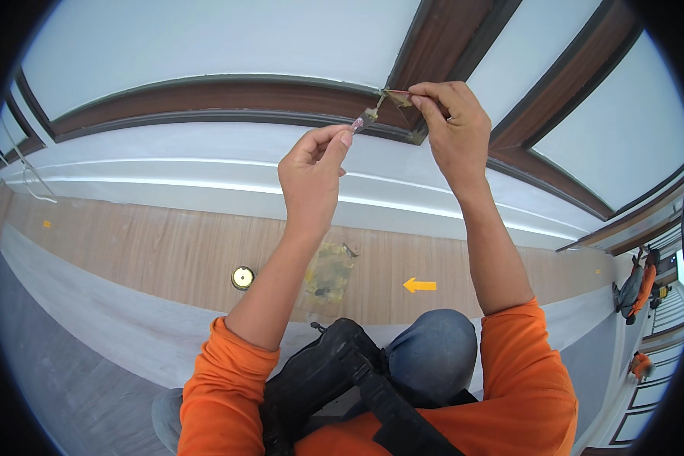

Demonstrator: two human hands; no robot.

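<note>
My left hand (311,167) pinches a small flat tool (366,119), perhaps a blade or brush, with a pinkish handle and a pale smear near its tip. My right hand (456,133) pinches a thin reddish tool (400,94) at a corner of the dark brown wooden frame (228,102) around white panels (213,42). The tips of both tools are close together; whether they touch is unclear. A smeared, discoloured patch (400,106) shows at that corner, partly behind the right tool and fingers.
Below is a pale wood-look ledge (144,243) with a small round tin (242,277), a stained yellowish sheet (327,273) and an orange arrow marker (419,285). A loose white cable (34,178) hangs at left. People in orange and dark clothing (644,281) are along the walkway at far right.
</note>
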